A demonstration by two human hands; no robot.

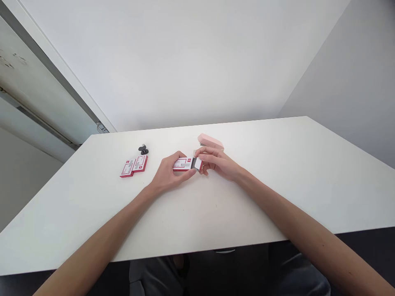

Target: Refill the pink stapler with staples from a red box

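Observation:
A small red-and-white box (182, 164), the size of a staple box, lies in my left hand (169, 172), thumb along the near side and fingers behind it. Its right end stands open, with a dark grey strip showing there. My right hand (217, 162) has its fingers closed around the white end flap (198, 164) of that box. Whether those fingertips also touch the grey contents is hidden. Just behind my right hand lies a pink stapler (211, 142), partly covered by the fingers.
Two matching red-and-white boxes (140, 163) lie side by side to the left on the white table (247, 205). Behind them is a small black clip-like object (143, 149). A white wall (185, 61) rises at the table's far edge.

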